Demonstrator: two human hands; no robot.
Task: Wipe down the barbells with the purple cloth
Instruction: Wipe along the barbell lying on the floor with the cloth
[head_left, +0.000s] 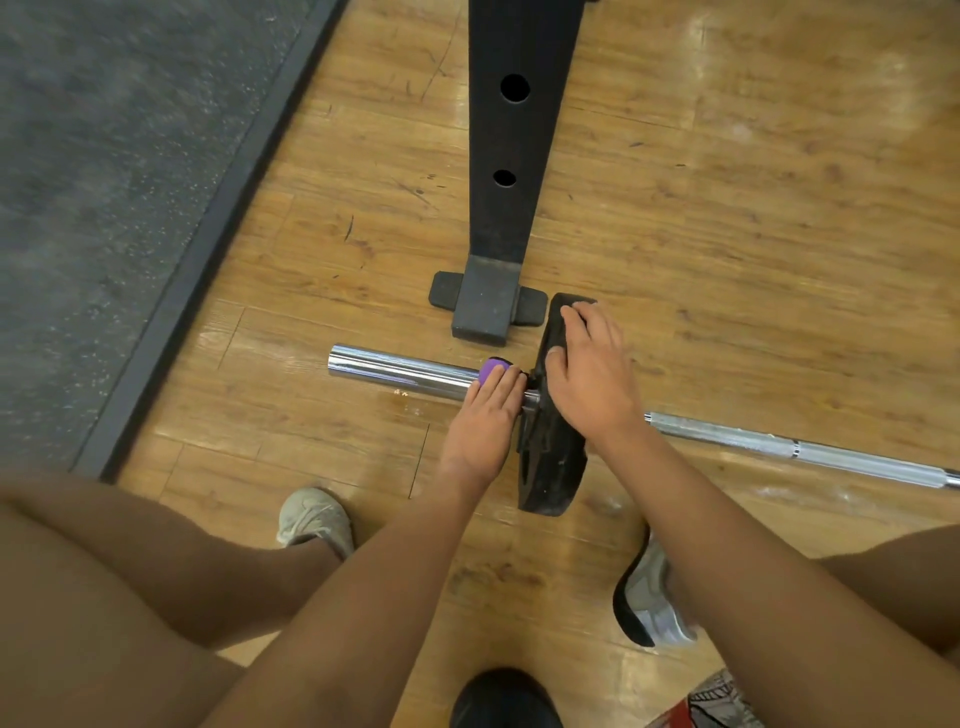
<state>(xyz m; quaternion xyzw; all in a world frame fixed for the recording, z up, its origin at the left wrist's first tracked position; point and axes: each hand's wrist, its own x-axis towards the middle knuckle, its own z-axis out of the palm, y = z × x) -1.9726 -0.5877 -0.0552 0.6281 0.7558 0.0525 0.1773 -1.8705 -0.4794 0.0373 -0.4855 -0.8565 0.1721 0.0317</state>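
Two hands engaged on one barbell (691, 427), lying on the wooden floor (727, 234) beside the foot of a black rack post (514, 156). Left hand (485, 421): clasped over the chrome sleeve (395, 370) just outboard of the weight plate (556, 467), with the purple cloth (491, 370) trapped between fingers and metal, seen only as a small fold. Right hand (587, 374): draped over the upper rim of the plate, fingers curled on it, apparently steadying against roll. Step in hand, by appearance: wiping the sleeve. For a good pass: keep the cloth wrapped fully round the tube, squeeze evenly, draw outward toward the free end in one long stroke, then twist to reach the underside facing the floor. Hold the plate firm throughout to prevent rotation. Work into the collar beside the plate, likely a dirt trap. Knurled shaft (857, 460) to the right: probably prone to snagging the cloth, so use shorter, firmer rubs there.
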